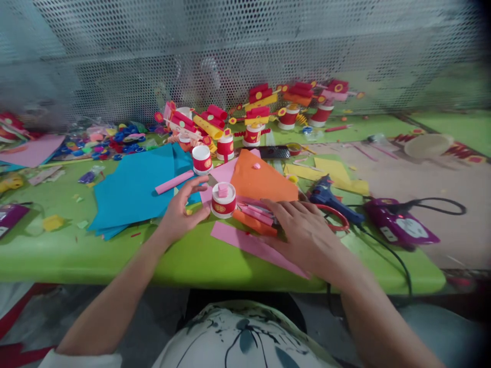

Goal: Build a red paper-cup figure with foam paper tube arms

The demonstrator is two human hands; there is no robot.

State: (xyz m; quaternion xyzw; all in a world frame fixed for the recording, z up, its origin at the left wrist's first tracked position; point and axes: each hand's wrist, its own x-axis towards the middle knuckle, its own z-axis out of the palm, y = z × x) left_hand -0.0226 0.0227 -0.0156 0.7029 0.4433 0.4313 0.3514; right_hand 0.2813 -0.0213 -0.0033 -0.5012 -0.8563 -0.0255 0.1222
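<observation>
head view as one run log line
left hand: open, beside red-white cup | right hand: palm down, beside orange roll | pink stack: on cup | glue gun: farther right

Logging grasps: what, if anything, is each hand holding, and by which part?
Left hand holds nothing, open beside the nearest cup; whether the right hand grips anything is hidden.

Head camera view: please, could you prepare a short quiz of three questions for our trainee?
1. What colour are the small pieces on top of the cup between the left hand and the right hand?
2. True or false: the blue sheets lie left of the orange sheet.
3. Fill in: the ____ hand is nearer to the glue gun.
Key: 1. pink; 2. true; 3. right.
</observation>
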